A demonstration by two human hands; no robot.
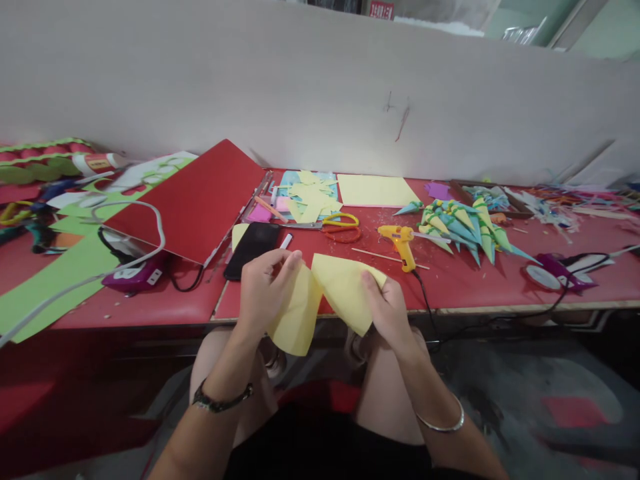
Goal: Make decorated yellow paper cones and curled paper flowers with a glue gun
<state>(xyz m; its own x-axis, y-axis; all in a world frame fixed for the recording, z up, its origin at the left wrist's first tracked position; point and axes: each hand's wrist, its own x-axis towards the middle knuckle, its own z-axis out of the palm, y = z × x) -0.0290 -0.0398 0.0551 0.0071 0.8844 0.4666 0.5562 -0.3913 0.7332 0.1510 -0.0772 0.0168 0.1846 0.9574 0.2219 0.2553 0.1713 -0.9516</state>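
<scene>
My left hand (264,288) pinches the left part of a pale yellow paper (299,313), which hangs curved above my lap. My right hand (389,307) grips the right part of yellow paper (345,287) between thumb and fingers. The two parts meet or overlap near the middle; whether they are one sheet or two I cannot tell. Just beyond my hands lie scissors (341,225) with yellow and red handles, a black phone (253,250) and a thin wooden stick (375,255). A yellow glue gun (401,245) rests to the right.
The red table (475,287) holds yellow paper scraps (311,195), a yellow sheet (377,191) and a pile of green and blue paper cones (457,227). Red board (200,200), green paper (60,287) and a purple power socket (133,275) lie left. Cables cross both sides.
</scene>
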